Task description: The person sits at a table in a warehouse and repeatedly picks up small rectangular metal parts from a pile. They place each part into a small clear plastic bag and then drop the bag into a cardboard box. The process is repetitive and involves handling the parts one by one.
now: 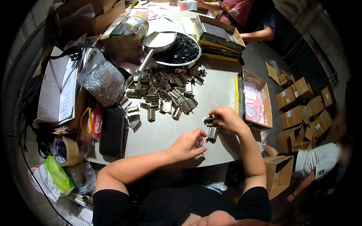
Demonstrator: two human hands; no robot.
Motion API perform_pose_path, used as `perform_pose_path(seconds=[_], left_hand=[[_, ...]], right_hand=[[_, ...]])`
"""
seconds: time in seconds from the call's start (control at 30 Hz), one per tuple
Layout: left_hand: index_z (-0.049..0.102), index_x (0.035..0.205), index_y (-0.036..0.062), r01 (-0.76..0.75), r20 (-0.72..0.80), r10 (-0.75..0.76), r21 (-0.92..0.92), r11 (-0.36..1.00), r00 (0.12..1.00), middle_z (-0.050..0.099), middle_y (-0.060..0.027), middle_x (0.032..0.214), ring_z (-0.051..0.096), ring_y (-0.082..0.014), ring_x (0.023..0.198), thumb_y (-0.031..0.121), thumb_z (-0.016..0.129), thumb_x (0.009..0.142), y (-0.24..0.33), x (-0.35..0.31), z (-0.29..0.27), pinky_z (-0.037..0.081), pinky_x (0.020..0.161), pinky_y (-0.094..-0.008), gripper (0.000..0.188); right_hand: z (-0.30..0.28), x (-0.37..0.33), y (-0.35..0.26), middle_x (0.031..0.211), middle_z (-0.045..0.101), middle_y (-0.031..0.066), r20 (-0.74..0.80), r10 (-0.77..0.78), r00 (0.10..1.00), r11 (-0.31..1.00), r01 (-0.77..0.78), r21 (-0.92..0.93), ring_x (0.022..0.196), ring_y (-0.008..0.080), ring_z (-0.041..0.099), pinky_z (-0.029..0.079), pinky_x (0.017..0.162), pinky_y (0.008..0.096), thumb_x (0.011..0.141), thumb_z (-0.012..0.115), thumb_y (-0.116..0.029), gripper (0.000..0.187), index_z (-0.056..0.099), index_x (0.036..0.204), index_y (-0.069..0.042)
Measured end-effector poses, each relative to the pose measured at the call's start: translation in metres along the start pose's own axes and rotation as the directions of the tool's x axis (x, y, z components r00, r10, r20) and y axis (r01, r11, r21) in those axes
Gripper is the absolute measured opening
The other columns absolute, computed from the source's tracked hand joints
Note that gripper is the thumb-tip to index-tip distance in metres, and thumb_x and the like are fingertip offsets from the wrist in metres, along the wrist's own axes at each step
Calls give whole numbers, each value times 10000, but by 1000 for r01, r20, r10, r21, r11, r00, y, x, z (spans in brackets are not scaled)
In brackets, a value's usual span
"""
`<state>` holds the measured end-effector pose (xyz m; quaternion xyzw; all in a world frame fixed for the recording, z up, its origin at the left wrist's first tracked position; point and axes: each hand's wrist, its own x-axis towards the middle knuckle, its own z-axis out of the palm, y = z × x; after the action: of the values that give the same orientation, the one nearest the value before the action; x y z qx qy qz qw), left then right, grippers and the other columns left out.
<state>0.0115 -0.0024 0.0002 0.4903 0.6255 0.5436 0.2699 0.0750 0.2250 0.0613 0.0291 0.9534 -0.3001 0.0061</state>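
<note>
My left hand (pixel 187 144) is closed around what looks like a small clear plastic bag (pixel 200 142), its rounded mouth facing right. To the right, my right hand (pixel 227 119) pinches a small dark metal piece (pixel 208 120), probably a hinge; my fingers partly cover it. Just below that, a shiny metal hinge (pixel 212 134) rests on the table between both hands. Farther off lies a loose heap of metal hinges (pixel 169 90), some silver and some darker.
A box of clear bags (pixel 268 113) stands right of my right hand. Behind the heap are a basin of black parts (pixel 199 56) holding a metal scoop (pixel 160 42). At left lie a phone (pixel 112 133), scissors (pixel 97 121) and a bag of screws (pixel 101 81). Co-workers are nearby.
</note>
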Motion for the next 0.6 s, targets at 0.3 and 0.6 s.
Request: perform_pose_path(seconds=[0.3, 0.6], left_hand=[[492, 1151, 29, 94, 40, -86, -286, 954, 996, 584, -36, 861, 569, -100, 778, 135, 778, 786, 3, 2, -4, 489, 715, -270, 476], [483, 1237, 49, 515, 535, -201, -542, 664, 821, 540, 0, 1027, 519, -77, 946, 111, 773, 807, -9, 1, 1, 437, 829, -231, 522]], right_hand=[[9, -1, -3, 879, 596, 126, -101, -162, 982, 942, 124, -313, 890, 289, 597, 490, 788, 365, 751, 678, 12, 227, 589, 956, -27], [9, -38, -72, 865, 625, 111, 127, -254, 959, 956, 229, 181, 757, 263, 630, 506, 653, 327, 748, 722, 13, 214, 652, 944, -38]])
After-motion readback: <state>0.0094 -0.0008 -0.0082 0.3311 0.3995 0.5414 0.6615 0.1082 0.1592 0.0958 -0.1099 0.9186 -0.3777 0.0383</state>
